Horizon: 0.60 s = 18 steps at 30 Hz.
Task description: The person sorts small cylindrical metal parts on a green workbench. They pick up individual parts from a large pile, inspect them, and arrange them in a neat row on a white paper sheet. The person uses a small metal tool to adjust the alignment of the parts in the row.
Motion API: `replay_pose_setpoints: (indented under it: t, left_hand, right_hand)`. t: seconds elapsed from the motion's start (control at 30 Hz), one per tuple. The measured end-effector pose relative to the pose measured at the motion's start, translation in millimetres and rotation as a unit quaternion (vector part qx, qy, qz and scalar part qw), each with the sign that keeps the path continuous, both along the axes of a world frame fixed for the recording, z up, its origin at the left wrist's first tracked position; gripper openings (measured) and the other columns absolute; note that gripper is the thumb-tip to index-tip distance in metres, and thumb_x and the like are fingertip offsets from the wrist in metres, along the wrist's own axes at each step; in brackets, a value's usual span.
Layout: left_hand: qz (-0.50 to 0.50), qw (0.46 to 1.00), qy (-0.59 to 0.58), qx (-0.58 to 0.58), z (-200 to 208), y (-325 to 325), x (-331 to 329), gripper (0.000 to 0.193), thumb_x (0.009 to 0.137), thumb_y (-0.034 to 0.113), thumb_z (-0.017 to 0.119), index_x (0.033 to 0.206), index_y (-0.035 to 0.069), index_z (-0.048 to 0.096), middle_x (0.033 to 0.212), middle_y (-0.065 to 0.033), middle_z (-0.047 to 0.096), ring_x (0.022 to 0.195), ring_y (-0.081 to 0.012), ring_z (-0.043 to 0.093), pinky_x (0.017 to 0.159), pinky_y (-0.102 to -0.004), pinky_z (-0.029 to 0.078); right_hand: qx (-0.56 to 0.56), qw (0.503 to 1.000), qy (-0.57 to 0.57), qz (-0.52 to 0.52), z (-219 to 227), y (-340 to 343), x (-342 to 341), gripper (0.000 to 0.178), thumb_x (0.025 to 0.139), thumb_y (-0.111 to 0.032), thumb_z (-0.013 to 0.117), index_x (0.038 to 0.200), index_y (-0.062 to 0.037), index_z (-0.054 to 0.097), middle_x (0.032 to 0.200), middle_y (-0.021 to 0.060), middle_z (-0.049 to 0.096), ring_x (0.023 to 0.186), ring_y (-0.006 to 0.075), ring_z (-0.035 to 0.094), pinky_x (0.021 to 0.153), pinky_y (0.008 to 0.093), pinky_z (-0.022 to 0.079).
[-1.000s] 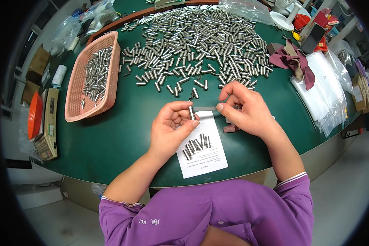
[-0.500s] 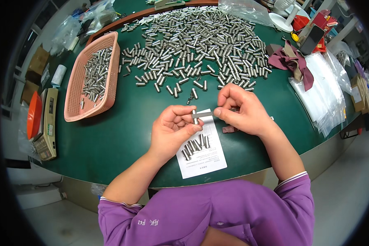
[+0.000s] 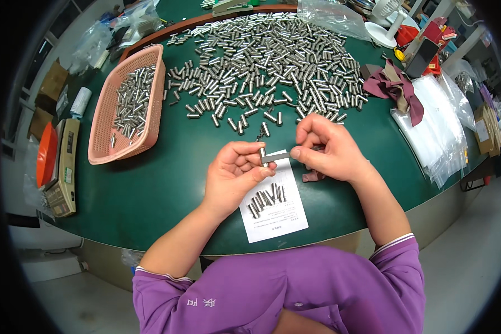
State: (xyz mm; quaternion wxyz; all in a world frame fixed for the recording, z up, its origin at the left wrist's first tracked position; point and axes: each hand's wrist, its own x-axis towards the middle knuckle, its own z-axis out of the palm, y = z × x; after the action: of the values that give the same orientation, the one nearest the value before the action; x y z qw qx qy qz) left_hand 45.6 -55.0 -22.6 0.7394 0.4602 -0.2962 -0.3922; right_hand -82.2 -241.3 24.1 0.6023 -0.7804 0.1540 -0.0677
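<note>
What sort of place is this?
Likely a small-parts workshop: a large spread of cylindrical metal parts on a green tabletop, more in a pink plastic basket, and what looks like a weighing scale.

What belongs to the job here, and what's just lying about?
Likely the job:
metal pin in left hand
flat strip in right hand
pins on paper
pin pile
pink basket

Likely just lying about:
maroon cloth
phone
plastic bags
beige scale
</note>
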Motion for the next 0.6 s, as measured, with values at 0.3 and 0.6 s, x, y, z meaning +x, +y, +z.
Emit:
replay_pose_setpoints:
  t: [0.3, 0.6]
  left_hand:
    - [0.022, 0.996, -0.083, 0.0, -4.2, 1.1, 3.3, 0.039, 0.083, -0.01, 0.068, 0.118, 0.001, 0.053, 0.099, -0.0115, 0.066, 0.092, -0.0148, 0.065, 0.083, -0.0276, 0.054]
    - [0.042, 0.987, -0.153, 0.031, -10.1, 0.4, 4.3, 0.041, 0.079, -0.011, 0.071, 0.114, 0.001, 0.055, 0.097, -0.0073, 0.064, 0.088, -0.0107, 0.063, 0.079, -0.0259, 0.052]
  right_hand:
    - [-0.166, 0.986, -0.028, -0.013, -12.0, -20.3, -5.2, 0.025, 0.08, -0.018, 0.074, 0.094, -0.0073, 0.055, 0.067, 0.0024, 0.065, 0.061, 0.0088, 0.06, 0.059, 0.0264, 0.047]
    - [-0.086, 0.996, 0.032, 0.011, -0.8, 0.3, 1.8, 0.022, 0.083, -0.018, 0.071, 0.094, -0.0085, 0.055, 0.068, 0.0035, 0.066, 0.061, 0.0117, 0.066, 0.055, 0.0286, 0.049]
